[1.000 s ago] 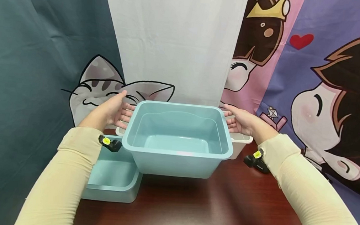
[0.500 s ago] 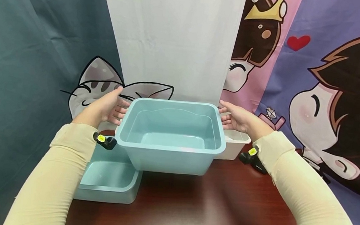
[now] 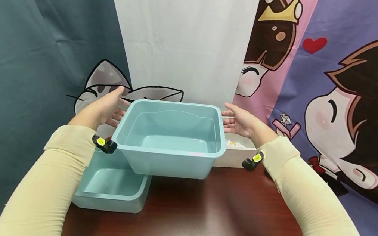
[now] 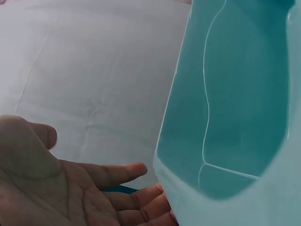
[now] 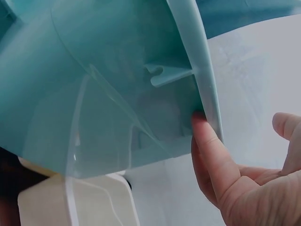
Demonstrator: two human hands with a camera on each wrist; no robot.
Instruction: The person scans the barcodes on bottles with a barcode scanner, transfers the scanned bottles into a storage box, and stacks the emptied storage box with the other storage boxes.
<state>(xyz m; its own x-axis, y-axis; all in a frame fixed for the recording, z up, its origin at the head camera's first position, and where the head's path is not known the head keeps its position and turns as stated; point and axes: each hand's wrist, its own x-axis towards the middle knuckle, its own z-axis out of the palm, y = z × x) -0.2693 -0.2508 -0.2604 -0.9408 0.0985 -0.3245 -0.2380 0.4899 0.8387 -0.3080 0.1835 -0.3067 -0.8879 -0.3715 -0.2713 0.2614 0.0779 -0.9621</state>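
Observation:
A light blue plastic storage bin point(image 3: 164, 164) is held up between the two hands, its open top facing up. The left hand point(image 3: 103, 106) supports its left side with extended fingers, the thumb pointing up and away from the rim. On the opposite side, the right hand point(image 3: 242, 122) has its fingers reaching under the lip. In the right wrist view, the fingertips point(image 5: 201, 125) press up beneath the bin's rim, beside a small moulded hook. The left wrist view shows the left fingertips point(image 4: 157, 195) at the bin's outer wall, partly hidden behind it.
A second light blue bin point(image 3: 110, 203) sits on the dark red-brown table point(image 3: 179, 226) at the left, partly covered by the raised one. Behind stands a white bin point(image 3: 234, 159) with something white and yellow inside. Printed curtains point(image 3: 182, 42) hang at the back.
The raised bin has moved left and slightly up in the head view, both hands travelling with it. More of the white bin now shows on the right.

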